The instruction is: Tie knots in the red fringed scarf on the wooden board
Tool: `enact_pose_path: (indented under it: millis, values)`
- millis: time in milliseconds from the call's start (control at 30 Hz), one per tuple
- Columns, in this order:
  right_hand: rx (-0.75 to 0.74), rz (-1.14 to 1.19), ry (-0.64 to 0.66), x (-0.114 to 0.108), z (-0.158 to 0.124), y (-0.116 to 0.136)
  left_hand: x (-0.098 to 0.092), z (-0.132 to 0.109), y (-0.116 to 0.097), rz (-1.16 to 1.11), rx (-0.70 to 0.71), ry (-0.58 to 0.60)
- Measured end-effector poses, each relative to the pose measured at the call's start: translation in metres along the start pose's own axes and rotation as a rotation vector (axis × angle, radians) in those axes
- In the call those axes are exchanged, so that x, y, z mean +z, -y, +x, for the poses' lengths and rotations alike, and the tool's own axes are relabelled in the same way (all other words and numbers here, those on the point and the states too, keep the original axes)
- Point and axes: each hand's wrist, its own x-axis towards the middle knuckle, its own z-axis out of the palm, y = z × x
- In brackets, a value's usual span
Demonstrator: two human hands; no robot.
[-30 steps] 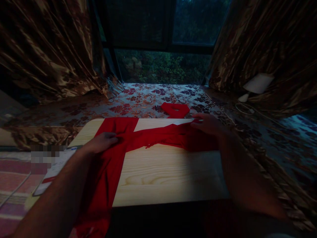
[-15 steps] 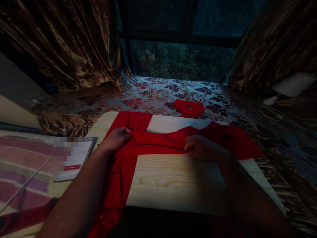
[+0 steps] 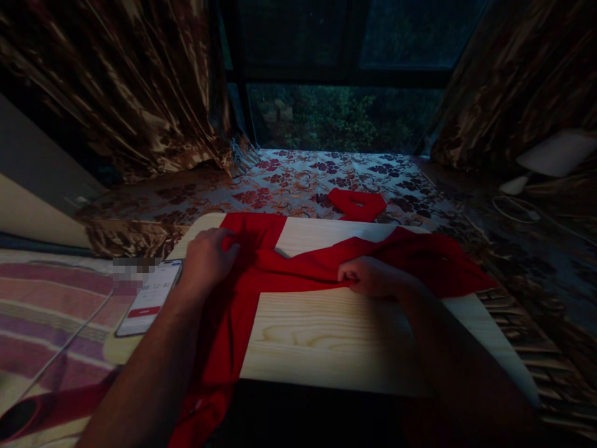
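Observation:
A long red cloth [image 3: 298,267] lies across a light wooden board [image 3: 326,330], one strip running down off the near edge and another stretching right. My left hand [image 3: 208,258] is closed on the cloth where the two strips cross, near the board's far left. My right hand [image 3: 370,277] is closed on the horizontal strip near the board's middle, pinching its lower edge. A small red cloth piece [image 3: 357,204] lies apart on the flowered surface beyond the board.
A phone [image 3: 149,297] with a lit screen lies left of the board on a striped cover [image 3: 46,311]. Patterned curtains [image 3: 116,93] hang on both sides of a dark window [image 3: 340,68]. A white cable [image 3: 517,208] and a white object [image 3: 555,152] lie at the right.
My right hand moved left from the cloth's far right end to its middle and closed on it. My left hand shifted slightly up and left on the crossing. The view swung slightly left.

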Motion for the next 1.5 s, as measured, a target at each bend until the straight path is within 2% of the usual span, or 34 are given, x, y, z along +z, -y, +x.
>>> enact_pose_path:
  millis: [33,100,167,233,333,433,567,733,800,933,1033,1167,1267,1367,1500]
  values:
    - [-0.004,0.005,-0.004,0.000,0.000,0.000,0.000,-0.005,-0.010,-0.077,0.089,0.066]
    - [-0.011,0.007,-0.016,0.001,0.000,0.000,0.001,-0.018,-0.030,-0.256,0.236,0.279]
    - [-0.011,0.012,-0.027,0.002,0.000,-0.001,0.006,-0.031,-0.047,-0.281,0.344,0.439]
    - [-0.007,0.021,-0.032,0.003,0.000,-0.002,0.010,-0.040,-0.059,-0.168,0.385,0.499]
    - [-0.002,0.026,-0.048,0.004,0.000,-0.005,0.013,-0.049,-0.067,-0.015,0.331,0.536]
    - [0.003,0.017,-0.067,0.004,0.000,-0.005,0.008,-0.053,-0.066,0.094,0.265,0.532]
    - [0.027,-0.019,-0.067,0.003,0.000,-0.002,-0.003,-0.056,-0.056,0.215,0.195,0.444]
    - [0.020,-0.030,-0.035,0.004,0.001,-0.004,-0.014,-0.057,-0.035,0.216,0.301,0.551]
    - [-0.012,-0.029,-0.048,0.003,0.000,-0.006,-0.020,-0.057,-0.030,0.189,0.272,0.541]
    - [-0.064,-0.007,-0.221,-0.005,-0.008,-0.006,-0.034,-0.055,-0.022,0.072,0.093,0.431]
    - [-0.041,0.037,-0.311,-0.013,-0.015,-0.004,-0.039,-0.053,-0.017,0.013,0.065,0.441]
    - [-0.037,0.015,-0.178,-0.018,-0.020,-0.008,-0.040,-0.054,-0.014,-0.002,0.092,0.583]
    - [-0.075,-0.129,-0.147,-0.017,-0.020,-0.013,-0.041,-0.057,-0.011,-0.013,0.092,0.608]
    - [-0.101,-0.201,-0.247,-0.015,-0.017,-0.017,-0.042,-0.058,-0.003,0.010,0.062,0.587]
    - [0.029,-0.185,-0.510,-0.012,-0.009,-0.020,-0.035,-0.056,0.003,0.188,0.013,0.499]
